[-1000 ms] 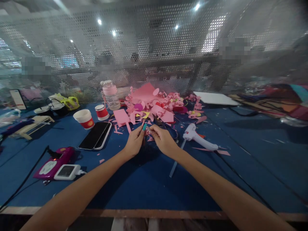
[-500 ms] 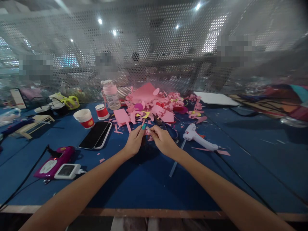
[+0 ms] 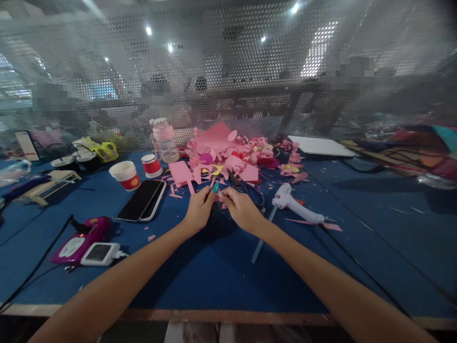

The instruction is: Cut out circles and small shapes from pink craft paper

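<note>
My left hand (image 3: 198, 207) and my right hand (image 3: 244, 209) meet over the middle of the blue table, fingertips nearly touching. Both are closed in a pinch around a small piece of pink paper (image 3: 218, 196), mostly hidden by the fingers. A teal patch shows at my left thumb tip, apparently a painted nail. Just beyond the hands spreads a heap of pink paper scraps (image 3: 228, 143), with a pair of dark-handled scissors (image 3: 254, 194) at its near edge. Right of my right hand lies a white glue gun (image 3: 298, 207), a clear glue stick (image 3: 262, 243) sticking out of it.
To the left are a black phone (image 3: 141, 200), stacked paper cups (image 3: 124, 175), a red cup (image 3: 152, 166), a clear bottle (image 3: 164, 143) and a purple power strip (image 3: 84, 240) with a white charger (image 3: 100, 254). A white flat panel (image 3: 319, 146) lies back right, before a perforated metal screen (image 3: 221, 71).
Both hands stay in nearly the same place, still pinched together. My left thumb has shifted slightly, and more of the teal patch shows.
</note>
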`<state>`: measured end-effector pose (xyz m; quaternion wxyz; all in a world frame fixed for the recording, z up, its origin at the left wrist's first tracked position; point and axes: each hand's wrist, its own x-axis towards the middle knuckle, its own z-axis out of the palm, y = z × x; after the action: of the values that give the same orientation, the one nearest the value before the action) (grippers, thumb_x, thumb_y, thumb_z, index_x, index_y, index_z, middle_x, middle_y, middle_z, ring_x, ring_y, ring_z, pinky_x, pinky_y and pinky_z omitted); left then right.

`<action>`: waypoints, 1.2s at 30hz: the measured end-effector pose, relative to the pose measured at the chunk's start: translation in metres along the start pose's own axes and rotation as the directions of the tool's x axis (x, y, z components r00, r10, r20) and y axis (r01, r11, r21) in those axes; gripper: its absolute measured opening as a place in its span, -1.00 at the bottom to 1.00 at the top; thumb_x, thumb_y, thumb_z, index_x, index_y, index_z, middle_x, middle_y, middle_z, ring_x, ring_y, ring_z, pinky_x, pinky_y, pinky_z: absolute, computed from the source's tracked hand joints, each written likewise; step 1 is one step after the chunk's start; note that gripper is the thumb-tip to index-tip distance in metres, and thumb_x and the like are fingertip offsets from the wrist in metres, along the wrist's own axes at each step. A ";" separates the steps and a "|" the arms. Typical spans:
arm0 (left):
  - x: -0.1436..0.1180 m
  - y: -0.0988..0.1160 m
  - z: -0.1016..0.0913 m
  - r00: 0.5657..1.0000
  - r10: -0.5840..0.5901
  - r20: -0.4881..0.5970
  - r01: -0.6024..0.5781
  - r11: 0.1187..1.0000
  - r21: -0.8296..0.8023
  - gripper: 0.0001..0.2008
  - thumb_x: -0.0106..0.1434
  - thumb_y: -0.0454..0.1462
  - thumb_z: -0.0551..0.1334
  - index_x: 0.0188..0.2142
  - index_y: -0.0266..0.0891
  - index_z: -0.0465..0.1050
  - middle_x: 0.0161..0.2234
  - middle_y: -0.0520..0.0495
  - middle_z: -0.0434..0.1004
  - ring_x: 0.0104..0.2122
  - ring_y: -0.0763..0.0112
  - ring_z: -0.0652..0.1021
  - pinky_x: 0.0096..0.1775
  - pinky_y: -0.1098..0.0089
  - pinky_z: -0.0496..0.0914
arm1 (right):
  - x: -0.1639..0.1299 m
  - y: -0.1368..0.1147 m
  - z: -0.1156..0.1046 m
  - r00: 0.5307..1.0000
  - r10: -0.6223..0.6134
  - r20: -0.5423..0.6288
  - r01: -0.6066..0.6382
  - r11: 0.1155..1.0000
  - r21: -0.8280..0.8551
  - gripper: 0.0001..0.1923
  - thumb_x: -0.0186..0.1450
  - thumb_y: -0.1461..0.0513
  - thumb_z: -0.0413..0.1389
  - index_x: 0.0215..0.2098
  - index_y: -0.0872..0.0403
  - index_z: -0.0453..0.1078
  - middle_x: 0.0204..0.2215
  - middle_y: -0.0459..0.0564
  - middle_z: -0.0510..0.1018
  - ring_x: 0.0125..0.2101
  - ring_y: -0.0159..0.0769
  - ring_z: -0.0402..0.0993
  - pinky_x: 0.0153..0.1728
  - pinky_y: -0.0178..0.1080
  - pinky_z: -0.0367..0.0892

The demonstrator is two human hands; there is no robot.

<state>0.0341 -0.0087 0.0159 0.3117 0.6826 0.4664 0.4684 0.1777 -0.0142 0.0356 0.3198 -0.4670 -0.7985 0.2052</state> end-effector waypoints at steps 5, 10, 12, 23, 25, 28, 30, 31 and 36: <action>0.001 0.004 -0.005 0.997 0.067 0.029 -0.071 0.986 0.153 -0.72 0.25 -0.16 -0.03 -0.53 -0.24 0.16 -0.68 0.13 0.15 -0.64 0.57 0.23 -0.55 0.50 0.08 | 0.000 0.000 0.000 1.000 0.007 -0.013 -0.007 1.000 -0.004 -0.81 0.31 0.22 -0.13 -0.41 0.08 0.23 -0.55 -0.03 0.48 -0.45 -0.28 0.45 -0.45 -0.33 0.19; 0.003 0.005 -0.008 0.988 0.146 0.044 -0.152 0.961 0.231 -0.71 0.25 -0.18 -0.03 -0.56 -0.24 0.14 -0.67 0.12 0.16 -0.63 0.56 0.24 -0.53 0.49 0.08 | 0.000 0.001 0.000 1.000 -0.006 -0.012 0.006 1.000 0.011 -0.81 0.30 0.23 -0.11 -0.45 0.07 0.22 -0.54 -0.03 0.48 -0.46 -0.29 0.44 -0.46 -0.34 0.18; 0.003 0.003 -0.007 0.992 0.122 0.025 -0.125 0.975 0.182 -0.70 0.26 -0.14 -0.05 -0.54 -0.23 0.15 -0.68 0.12 0.18 -0.65 0.56 0.26 -0.55 0.49 0.10 | 0.001 0.001 0.000 1.000 -0.003 -0.017 0.003 1.000 0.019 -0.81 0.30 0.22 -0.12 -0.44 0.07 0.22 -0.54 -0.03 0.48 -0.48 -0.30 0.44 -0.46 -0.34 0.18; 0.001 0.001 0.000 0.996 -0.028 0.082 0.043 0.981 -0.190 -0.66 0.21 -0.04 0.00 -0.53 -0.23 0.16 -0.75 0.16 0.19 -0.75 0.58 0.25 -0.67 0.52 0.13 | 0.001 0.005 0.001 0.989 -0.008 -0.148 0.020 0.996 0.082 -0.76 0.30 0.17 -0.15 -0.50 0.05 0.12 -0.73 -0.17 0.28 -0.67 -0.40 0.27 -0.59 -0.36 0.10; 0.001 0.001 0.000 0.998 -0.023 0.063 0.032 0.987 -0.160 -0.67 0.21 -0.06 0.00 -0.54 -0.23 0.13 -0.74 0.16 0.16 -0.74 0.59 0.22 -0.67 0.53 0.11 | 0.000 0.005 0.003 0.993 0.022 -0.112 -0.004 0.987 0.158 -0.75 0.32 0.13 -0.18 -0.49 0.04 0.10 -0.76 -0.19 0.28 -0.70 -0.39 0.28 -0.62 -0.36 0.12; 0.001 0.000 0.000 0.998 0.008 0.062 -0.003 0.996 -0.085 -0.68 0.21 -0.08 0.01 -0.56 -0.24 0.12 -0.70 0.15 0.12 -0.70 0.61 0.18 -0.62 0.53 0.09 | -0.001 0.007 0.005 0.997 0.059 -0.055 -0.040 0.957 0.288 -0.69 0.32 0.04 -0.22 -0.47 0.04 0.10 -0.75 -0.19 0.30 -0.73 -0.40 0.29 -0.66 -0.36 0.16; 0.001 0.000 0.000 0.995 0.040 0.092 -0.037 0.999 -0.032 -0.68 0.21 -0.10 0.01 -0.56 -0.26 0.16 -0.67 0.14 0.13 -0.65 0.61 0.18 -0.58 0.53 0.09 | -0.001 0.007 0.007 0.997 0.063 -0.043 -0.046 0.949 0.311 -0.65 0.30 0.00 -0.22 -0.49 0.04 0.11 -0.74 -0.19 0.29 -0.74 -0.42 0.28 -0.68 -0.37 0.16; 0.000 0.000 0.001 0.992 0.054 0.112 -0.053 0.999 -0.012 -0.68 0.22 -0.10 0.00 -0.54 -0.27 0.19 -0.65 0.13 0.15 -0.63 0.60 0.19 -0.56 0.53 0.11 | -0.001 0.006 0.007 0.997 0.064 -0.044 -0.048 0.951 0.306 -0.63 0.29 -0.01 -0.21 -0.50 0.04 0.12 -0.75 -0.19 0.28 -0.75 -0.42 0.27 -0.68 -0.37 0.16; -0.002 -0.001 0.004 0.990 0.054 0.130 -0.049 0.998 -0.041 -0.65 0.24 -0.09 -0.05 -0.47 -0.30 0.29 -0.60 0.08 0.21 -0.57 0.55 0.22 -0.50 0.49 0.14 | -0.001 0.001 0.008 0.997 0.049 -0.060 -0.029 0.955 0.296 -0.66 0.29 0.01 -0.17 -0.51 0.04 0.12 -0.77 -0.21 0.26 -0.75 -0.43 0.24 -0.68 -0.37 0.15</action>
<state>0.0377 -0.0098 0.0132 0.3422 0.7175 0.4184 0.4393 0.1732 -0.0147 0.0288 0.4084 -0.4364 -0.7383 0.3126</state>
